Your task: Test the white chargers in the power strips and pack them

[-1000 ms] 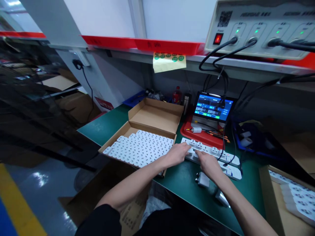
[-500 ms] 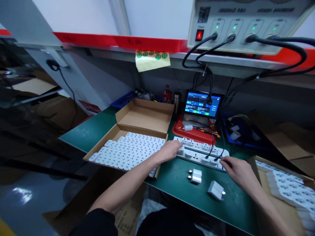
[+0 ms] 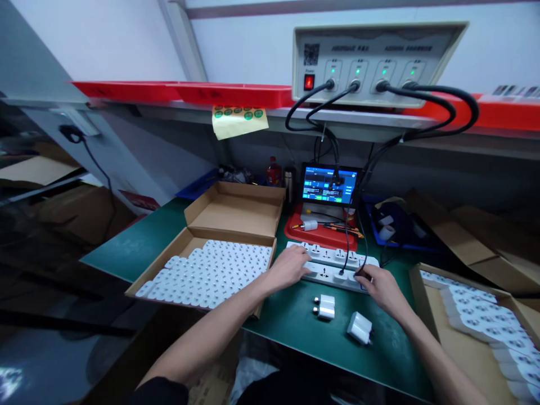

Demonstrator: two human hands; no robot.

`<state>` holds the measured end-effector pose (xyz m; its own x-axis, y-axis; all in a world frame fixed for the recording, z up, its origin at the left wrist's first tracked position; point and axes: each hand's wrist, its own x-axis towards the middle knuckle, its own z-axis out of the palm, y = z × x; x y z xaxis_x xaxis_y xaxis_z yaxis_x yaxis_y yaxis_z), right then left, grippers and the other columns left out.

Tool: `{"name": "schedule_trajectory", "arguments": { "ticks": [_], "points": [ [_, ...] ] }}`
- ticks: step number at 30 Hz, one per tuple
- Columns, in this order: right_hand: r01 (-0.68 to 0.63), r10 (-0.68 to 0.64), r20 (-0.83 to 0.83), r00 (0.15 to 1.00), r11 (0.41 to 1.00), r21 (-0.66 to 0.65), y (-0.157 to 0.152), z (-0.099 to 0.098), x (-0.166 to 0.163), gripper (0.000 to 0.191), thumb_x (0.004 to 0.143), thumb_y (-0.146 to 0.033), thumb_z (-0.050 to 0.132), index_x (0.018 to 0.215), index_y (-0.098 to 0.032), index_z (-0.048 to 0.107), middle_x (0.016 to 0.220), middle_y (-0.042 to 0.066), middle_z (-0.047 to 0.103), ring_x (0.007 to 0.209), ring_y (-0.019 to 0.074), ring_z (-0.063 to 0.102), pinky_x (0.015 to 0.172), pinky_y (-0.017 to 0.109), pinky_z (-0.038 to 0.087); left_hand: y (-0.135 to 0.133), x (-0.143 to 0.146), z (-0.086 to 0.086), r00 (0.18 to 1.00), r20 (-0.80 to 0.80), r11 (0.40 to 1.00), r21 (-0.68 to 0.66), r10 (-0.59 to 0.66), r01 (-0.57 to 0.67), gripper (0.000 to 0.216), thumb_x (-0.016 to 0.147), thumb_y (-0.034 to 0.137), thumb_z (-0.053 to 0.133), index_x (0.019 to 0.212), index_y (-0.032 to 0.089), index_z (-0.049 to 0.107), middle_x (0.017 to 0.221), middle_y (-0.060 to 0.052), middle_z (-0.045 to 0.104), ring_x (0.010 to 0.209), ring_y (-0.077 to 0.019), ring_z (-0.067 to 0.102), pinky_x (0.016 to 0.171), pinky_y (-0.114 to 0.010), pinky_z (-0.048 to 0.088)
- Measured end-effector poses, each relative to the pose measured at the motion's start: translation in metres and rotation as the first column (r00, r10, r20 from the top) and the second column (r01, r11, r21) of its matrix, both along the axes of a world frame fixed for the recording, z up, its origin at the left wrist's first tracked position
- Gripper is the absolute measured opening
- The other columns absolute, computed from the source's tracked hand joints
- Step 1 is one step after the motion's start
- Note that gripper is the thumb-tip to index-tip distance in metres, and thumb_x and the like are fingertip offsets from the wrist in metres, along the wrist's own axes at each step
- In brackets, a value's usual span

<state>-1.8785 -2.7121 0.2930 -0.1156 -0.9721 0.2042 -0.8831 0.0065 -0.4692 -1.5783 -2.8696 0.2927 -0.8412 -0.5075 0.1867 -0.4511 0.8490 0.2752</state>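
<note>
Two white power strips (image 3: 336,279) lie side by side on the green bench, with several white plug-in chargers seated in the front one. At its left end my left hand (image 3: 290,265) is closed, fingertips down around a white charger they mostly cover. My right hand (image 3: 378,286) pinches the end of a black cable (image 3: 365,247) at the right end of the front strip. Another dark cable (image 3: 346,247) runs into a charger just left of it. Two loose white chargers, one with its pins to the left (image 3: 325,307) and one tilted (image 3: 360,328), lie in front.
At left stands an open cardboard box (image 3: 242,209) with rows of white chargers (image 3: 219,270). Another charger box (image 3: 426,298) is at right. Behind the strips are a red tray (image 3: 295,229) and a lit screen (image 3: 329,184). A tester (image 3: 367,62) with thick cables sits on the shelf above.
The view has tilted up and shifted right. My right hand has moved in onto the cable end, from just right of it. My left hand stays at the strip's left end.
</note>
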Motion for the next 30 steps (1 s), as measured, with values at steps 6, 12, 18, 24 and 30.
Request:
{"name": "schedule_trajectory", "arguments": {
  "ticks": [6,12,18,24,30],
  "points": [
    [0.044,-0.04,0.062,0.997,0.997,-0.056,0.002,0.007,0.002,0.028,0.096,-0.05,0.059,0.094,-0.026,0.072,0.086,0.006,0.08,0.079,0.0279,0.072,0.07,0.036,0.049,0.036,-0.072,0.006,0.987,-0.137,0.994,0.061,-0.085,0.094,0.024,0.102,0.034,0.074,0.116,0.017,0.08,0.111,-0.012,0.078,0.111,-0.0304,0.071,0.1,-0.039,0.055],
    [0.002,0.006,0.113,0.994,0.998,-0.069,-0.005,0.013,0.017,0.03,0.096,-0.05,0.062,0.098,-0.024,0.079,0.087,0.005,0.08,0.076,0.0271,0.071,0.072,0.036,0.05,0.034,-0.087,0.008,0.957,-0.29,0.974,0.214,-0.005,0.07,0.014,0.1,0.024,0.071,0.089,0.02,0.079,0.098,-0.007,0.08,0.096,-0.0245,0.072,0.088,-0.032,0.053],
    [-0.102,0.109,0.168,0.98,0.993,-0.051,-0.035,0.014,0.057,0.026,0.097,-0.043,0.062,0.09,-0.024,0.078,0.088,0.006,0.081,0.079,0.027,0.072,0.075,0.036,0.049,-0.003,-0.017,0.008,0.868,-0.47,0.913,0.405,0.16,0.051,0.01,0.092,0.019,0.071,0.087,0.019,0.081,0.089,-0.003,0.081,0.084,-0.02,0.07,0.08,-0.029,0.048],
    [-0.177,0.18,0.145,0.973,0.984,-0.035,-0.067,0.004,0.094,0.022,0.097,-0.037,0.062,0.091,-0.024,0.079,0.092,0.006,0.082,0.088,0.028,0.074,0.082,0.037,0.049,-0.023,0.027,-0.006,0.876,-0.412,0.871,0.491,0.249,-0.017,0.01,0.088,0.019,0.073,0.081,0.017,0.08,0.079,-0.002,0.078,0.077,-0.0185,0.067,0.073,-0.028,0.045],
    [-0.166,0.165,0.03,0.986,0.986,0.005,-0.079,-0.005,0.094,0.023,0.1,-0.036,0.059,0.092,-0.024,0.077,0.093,0.007,0.081,0.086,0.0281,0.073,0.08,0.037,0.048,-0.025,0.022,-0.012,0.893,-0.374,0.882,0.468,0.251,-0.052,0.009,0.09,0.02,0.076,0.082,0.018,0.081,0.082,-0.002,0.079,0.079,-0.0195,0.069,0.075,-0.029,0.044]
  ]
}}
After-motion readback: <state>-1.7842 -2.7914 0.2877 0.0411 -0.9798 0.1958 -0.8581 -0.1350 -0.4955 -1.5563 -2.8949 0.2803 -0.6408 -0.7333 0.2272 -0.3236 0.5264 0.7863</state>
